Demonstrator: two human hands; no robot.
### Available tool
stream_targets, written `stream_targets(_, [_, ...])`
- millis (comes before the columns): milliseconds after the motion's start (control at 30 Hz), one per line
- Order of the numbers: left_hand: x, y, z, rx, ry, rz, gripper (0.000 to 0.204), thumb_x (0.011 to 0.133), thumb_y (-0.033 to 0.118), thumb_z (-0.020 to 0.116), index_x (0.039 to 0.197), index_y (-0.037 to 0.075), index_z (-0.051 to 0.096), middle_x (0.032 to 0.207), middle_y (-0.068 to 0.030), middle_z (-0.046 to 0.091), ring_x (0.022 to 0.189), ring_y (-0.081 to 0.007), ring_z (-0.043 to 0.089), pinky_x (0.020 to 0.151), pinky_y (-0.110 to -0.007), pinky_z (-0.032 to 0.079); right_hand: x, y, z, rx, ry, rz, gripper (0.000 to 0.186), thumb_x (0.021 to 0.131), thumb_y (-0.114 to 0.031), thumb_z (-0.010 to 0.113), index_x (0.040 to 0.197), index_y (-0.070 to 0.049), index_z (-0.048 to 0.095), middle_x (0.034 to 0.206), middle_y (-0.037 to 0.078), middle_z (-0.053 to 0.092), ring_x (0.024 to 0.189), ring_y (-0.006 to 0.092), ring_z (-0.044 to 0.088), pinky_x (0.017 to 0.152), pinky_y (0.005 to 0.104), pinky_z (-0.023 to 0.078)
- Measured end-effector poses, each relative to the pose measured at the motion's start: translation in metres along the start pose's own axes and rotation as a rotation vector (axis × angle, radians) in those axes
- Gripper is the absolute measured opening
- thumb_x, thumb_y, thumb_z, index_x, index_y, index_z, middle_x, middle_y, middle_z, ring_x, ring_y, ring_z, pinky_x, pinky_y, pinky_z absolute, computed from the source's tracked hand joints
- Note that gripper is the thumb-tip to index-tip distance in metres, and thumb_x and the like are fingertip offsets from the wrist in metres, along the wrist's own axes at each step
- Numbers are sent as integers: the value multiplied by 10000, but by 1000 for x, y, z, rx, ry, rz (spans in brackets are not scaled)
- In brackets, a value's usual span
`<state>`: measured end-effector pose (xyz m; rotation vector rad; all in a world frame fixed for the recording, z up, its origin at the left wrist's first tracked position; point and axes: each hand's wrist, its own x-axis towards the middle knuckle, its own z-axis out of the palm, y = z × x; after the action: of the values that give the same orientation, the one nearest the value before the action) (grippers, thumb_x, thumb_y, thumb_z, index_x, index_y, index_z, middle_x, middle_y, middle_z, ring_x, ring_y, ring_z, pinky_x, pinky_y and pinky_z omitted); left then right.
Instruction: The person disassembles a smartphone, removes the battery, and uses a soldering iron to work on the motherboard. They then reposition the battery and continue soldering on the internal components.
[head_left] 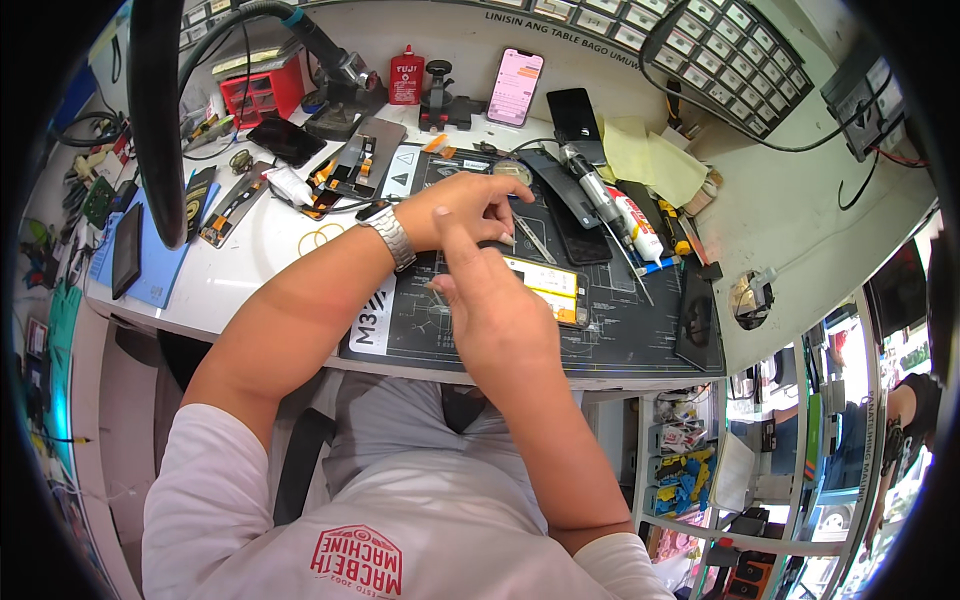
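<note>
My left hand (pixel 460 208), with a metal-banded watch (pixel 390 232) on its wrist, hovers over the dark work mat (pixel 400 325). Its fingers are curled in toward the thumb, and whatever they may pinch is too small to make out. Nearer to me, my right hand (pixel 508 318) reaches up with index finger stretched along the left hand and thumb apart; the remaining fingers are hidden. Partly covered by the right hand lies an opened phone body with a yellow battery (pixel 545 283). Slim tweezers (pixel 535 241) rest just beyond it.
Dark phones, a screwdriver-like tool (pixel 592 182) and a white-red glue tube (pixel 637 228) crowd the right of the mat. A lit phone (pixel 516 86) stands at the back, beside a red bottle (pixel 406 76). Phone parts (pixel 352 170) lie left; a black arm (pixel 157 130) hangs in front.
</note>
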<state>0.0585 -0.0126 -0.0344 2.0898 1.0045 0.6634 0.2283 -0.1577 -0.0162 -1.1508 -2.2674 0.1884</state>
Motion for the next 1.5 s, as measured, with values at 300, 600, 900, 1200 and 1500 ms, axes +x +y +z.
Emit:
stream_targets(300, [6,-25,7,335,50,216,349,1036,71,784,1365,44,669,1019,-60,764,1113,-296,686,974,-428,584,4,7,-3,298,60,-82,720,1054,101,711,1718,-118,541,1038,166,739,901,332,757,840,434,618])
stream_targets(600, [-13,-8,-22,247,94,124,395,1087,136,691,1469,70,615,1083,-103,727,1051,-298,723,964,-424,587,15,14,-14,249,50,20,666,1034,9,818,1658,-146,646,959,126,755,810,210,721,795,349,606])
stream_targets(900, [-19,15,-9,-88,-67,153,466,1073,89,704,1524,40,597,1097,-58,725,1012,-204,721,888,-391,604,8,18,-20,361,26,139,657,1063,65,728,1677,-141,618,1089,166,744,937,291,757,907,409,614])
stream_targets(1200, [-21,25,1,-125,-219,118,393,1061,126,751,1433,28,669,1248,-138,791,1102,-233,765,944,-386,614,9,27,-12,341,131,-58,660,1007,95,807,1625,-80,659,1280,184,784,939,212,779,853,344,638])
stream_targets(1500, [-17,19,0,-132,-252,87,640,893,29,896,1469,13,619,1130,-64,765,1017,-162,728,875,-347,600,4,19,-14,502,80,20,609,1017,93,795,1590,-85,693,1048,121,842,940,222,840,870,364,656])
